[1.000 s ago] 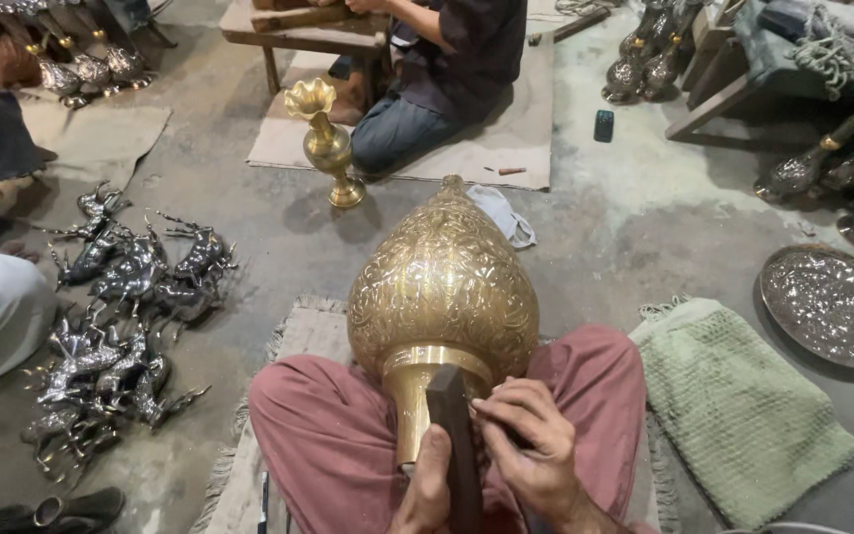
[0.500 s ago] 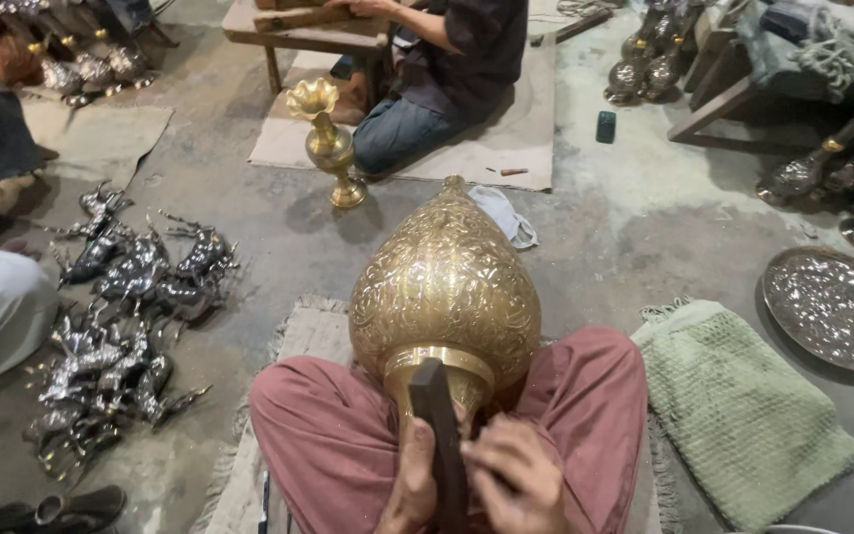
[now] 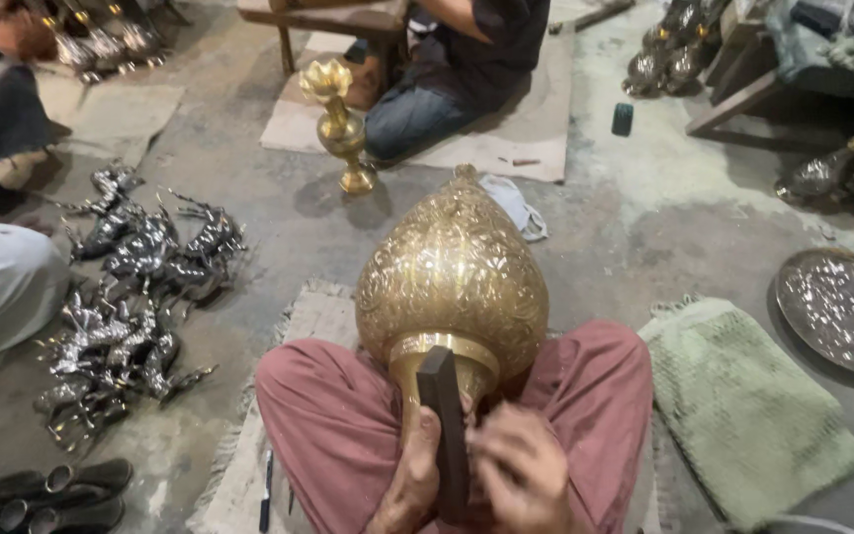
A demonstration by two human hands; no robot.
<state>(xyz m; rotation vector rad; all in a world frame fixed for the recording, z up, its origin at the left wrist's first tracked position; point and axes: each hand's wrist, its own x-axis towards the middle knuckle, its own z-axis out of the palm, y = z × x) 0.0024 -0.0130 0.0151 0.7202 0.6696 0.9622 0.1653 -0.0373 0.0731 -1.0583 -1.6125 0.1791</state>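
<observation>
Resting across the lap, the engraved brass dome [image 3: 455,272] is worked at its neck, where a dark wooden block [image 3: 444,425] is gripped by the left hand [image 3: 409,475] and steadied by the curled right hand [image 3: 524,473]; a slipped block could likely dent the rim.

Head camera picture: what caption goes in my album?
Both hands, left hand and right hand, hold a dark wooden block against an engraved, teardrop-shaped brass vessel.
</observation>
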